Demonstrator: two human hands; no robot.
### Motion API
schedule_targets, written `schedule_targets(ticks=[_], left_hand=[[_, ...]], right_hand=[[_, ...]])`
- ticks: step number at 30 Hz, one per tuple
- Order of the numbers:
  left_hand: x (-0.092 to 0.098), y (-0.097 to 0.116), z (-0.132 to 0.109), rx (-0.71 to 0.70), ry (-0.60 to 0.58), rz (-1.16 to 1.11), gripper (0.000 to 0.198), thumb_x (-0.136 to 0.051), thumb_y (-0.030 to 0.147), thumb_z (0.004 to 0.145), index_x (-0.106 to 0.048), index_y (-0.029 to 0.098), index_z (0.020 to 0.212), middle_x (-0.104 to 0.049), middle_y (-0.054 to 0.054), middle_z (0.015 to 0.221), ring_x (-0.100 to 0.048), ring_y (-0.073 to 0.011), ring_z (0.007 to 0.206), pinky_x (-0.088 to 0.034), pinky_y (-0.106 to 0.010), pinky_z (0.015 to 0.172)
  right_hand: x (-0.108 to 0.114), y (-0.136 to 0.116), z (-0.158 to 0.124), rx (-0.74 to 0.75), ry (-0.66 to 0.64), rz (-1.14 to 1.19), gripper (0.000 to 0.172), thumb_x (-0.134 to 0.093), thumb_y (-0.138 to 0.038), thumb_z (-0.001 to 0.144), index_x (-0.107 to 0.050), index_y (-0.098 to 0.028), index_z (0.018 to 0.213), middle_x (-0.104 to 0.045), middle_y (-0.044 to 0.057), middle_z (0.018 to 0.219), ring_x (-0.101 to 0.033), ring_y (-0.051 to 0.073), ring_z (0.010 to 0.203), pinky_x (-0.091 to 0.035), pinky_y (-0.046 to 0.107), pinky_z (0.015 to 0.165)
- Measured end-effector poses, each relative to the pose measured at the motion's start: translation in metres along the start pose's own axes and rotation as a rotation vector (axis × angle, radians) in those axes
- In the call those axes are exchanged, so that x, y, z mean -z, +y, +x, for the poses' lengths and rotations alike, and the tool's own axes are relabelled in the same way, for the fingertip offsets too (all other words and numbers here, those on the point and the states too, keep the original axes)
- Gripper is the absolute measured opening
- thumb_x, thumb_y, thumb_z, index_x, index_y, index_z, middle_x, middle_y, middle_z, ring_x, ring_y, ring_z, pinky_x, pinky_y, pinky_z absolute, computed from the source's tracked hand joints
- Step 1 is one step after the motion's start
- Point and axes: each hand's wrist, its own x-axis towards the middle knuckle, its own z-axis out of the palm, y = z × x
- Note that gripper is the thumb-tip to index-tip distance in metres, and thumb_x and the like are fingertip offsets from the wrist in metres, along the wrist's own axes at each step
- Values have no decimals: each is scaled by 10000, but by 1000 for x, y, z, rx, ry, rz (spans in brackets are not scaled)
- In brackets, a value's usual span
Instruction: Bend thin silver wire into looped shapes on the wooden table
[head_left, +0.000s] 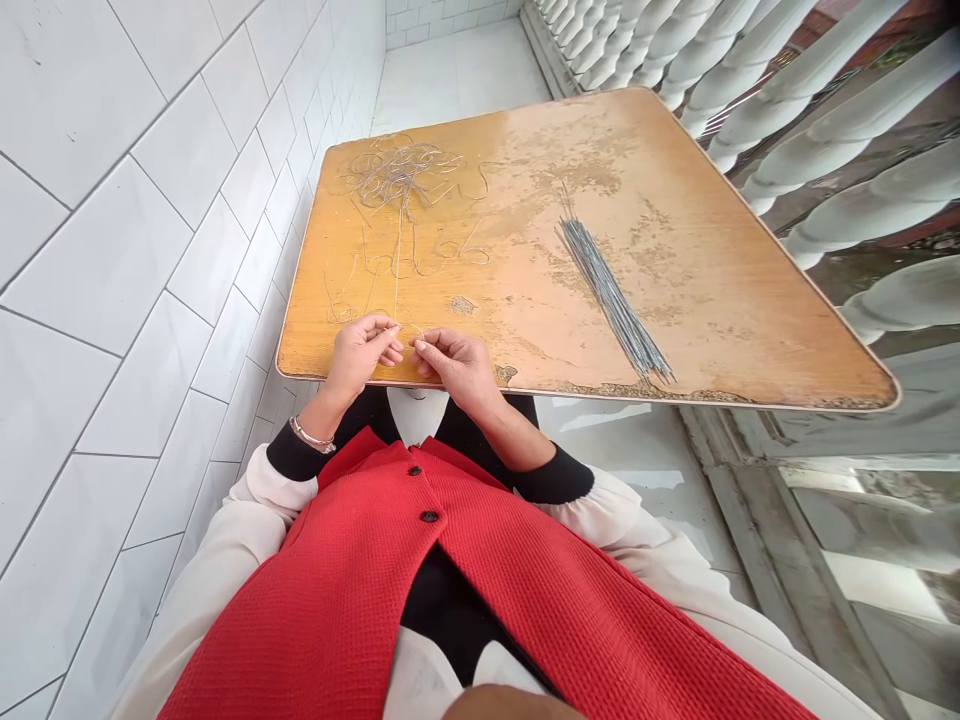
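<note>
Near the front edge of the wooden table (540, 330), my left hand (365, 350) pinches a thin pale wire (397, 260) between thumb and fingertips. That strand runs away from me to a loose tangle of wire (405, 175) at the back left. Close beside it, my right hand (454, 362) pinches what looks like the short end of the strand, which curves between both hands. The fingertips are a small gap apart. Several loose curled strands (420, 262) lie on the tabletop just beyond my hands.
A bundle of straight grey wires (619, 300) lies slanted on the table's right half. The tabletop's surface is worn and peeling. A white tiled wall (135, 220) stands close on the left, and a white balustrade (817, 140) runs along the right.
</note>
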Motion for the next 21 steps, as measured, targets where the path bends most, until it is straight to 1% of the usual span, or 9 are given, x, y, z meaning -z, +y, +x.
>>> schedule_targets(ticks=[5,8,12,15,17,21], left_hand=[[2,-5,2,-13,-35,22,89,-638,115,909,-632,136,822,-663,50,631,-635,-42,513,-489,-144,523],[3,-9,5,-20,-55,14,67,-646,111,892,-636,129,829,-671,43,637,-637,-52,511,-498,-156,516],[4,-15,8,-36,-54,7,56,-651,120,869,-643,129,815,-679,36,645,-639,-58,518,-501,-162,516],[4,-17,8,-53,-64,-1,59,-657,135,854,-644,133,797,-682,32,642,-639,-61,521,-503,-166,520],[4,-17,7,-64,-70,-6,71,-659,139,848,-641,136,779,-681,31,634,-632,-58,514,-495,-162,516],[4,-17,5,-65,-76,7,96,-649,134,850,-636,138,755,-684,26,634,-624,-51,508,-481,-155,516]], right_hand=[[2,0,2,-15,17,58,533,-864,-653,606,-696,-186,800,-666,-20,615,-549,79,490,-473,226,493],[3,2,4,-24,10,58,559,-858,-673,611,-705,-188,844,-678,-16,619,-568,87,486,-484,226,480],[4,0,3,-27,12,22,577,-818,-712,645,-706,-184,849,-676,-12,625,-573,83,488,-492,219,485],[3,-1,2,-28,16,-11,554,-785,-715,689,-705,-187,836,-669,-5,626,-582,87,508,-500,221,502],[2,-1,2,-40,18,-31,535,-787,-704,690,-694,-190,802,-664,-2,617,-577,90,507,-496,222,497],[2,2,4,-68,16,-64,469,-788,-642,706,-680,-189,768,-657,-1,608,-555,84,488,-477,219,480]])
